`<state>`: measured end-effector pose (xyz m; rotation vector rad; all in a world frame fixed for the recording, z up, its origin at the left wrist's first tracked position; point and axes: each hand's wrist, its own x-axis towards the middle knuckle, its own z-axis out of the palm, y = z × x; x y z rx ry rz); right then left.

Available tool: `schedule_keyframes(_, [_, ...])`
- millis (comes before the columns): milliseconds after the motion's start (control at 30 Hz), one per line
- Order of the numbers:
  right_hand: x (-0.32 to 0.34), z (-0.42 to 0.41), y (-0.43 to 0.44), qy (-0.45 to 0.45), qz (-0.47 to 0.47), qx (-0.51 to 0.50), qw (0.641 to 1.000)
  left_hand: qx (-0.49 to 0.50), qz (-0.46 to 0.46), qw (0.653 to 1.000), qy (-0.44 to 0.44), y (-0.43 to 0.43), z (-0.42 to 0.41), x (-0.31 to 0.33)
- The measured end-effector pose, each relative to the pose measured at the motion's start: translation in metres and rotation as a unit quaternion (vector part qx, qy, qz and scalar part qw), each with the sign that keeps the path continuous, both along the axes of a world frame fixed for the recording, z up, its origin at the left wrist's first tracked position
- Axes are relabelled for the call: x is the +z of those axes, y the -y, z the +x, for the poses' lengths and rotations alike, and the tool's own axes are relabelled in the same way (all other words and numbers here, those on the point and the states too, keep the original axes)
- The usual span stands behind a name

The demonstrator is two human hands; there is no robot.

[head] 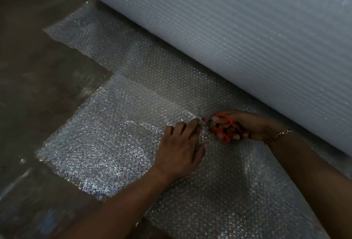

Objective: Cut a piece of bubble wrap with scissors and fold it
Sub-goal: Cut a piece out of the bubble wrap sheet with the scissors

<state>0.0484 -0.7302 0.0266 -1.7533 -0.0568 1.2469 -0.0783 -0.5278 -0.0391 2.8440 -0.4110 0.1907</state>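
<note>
The floor (38, 86) is dark, brownish and dull, smudged with paler scuffs and a few faint shiny patches. It lies bare along the whole left side and into the lower left corner, where the bubble wrap (114, 134) does not cover it. A gold-coloured chain bracelet (278, 136) circles a wrist at the right.

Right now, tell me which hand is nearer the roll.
Right. The right hand, gripping the scissors, lies close below the roll; the left hand rests on the sheet, farther from it.
</note>
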Motion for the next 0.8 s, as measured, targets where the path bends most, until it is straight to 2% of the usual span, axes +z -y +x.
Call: schedule_keyframes(800, [0.005,0.004,0.000,0.017,-0.031,0.044,0.998,0.008,-0.031,0.999,-0.010,-0.001,0.000,0.004])
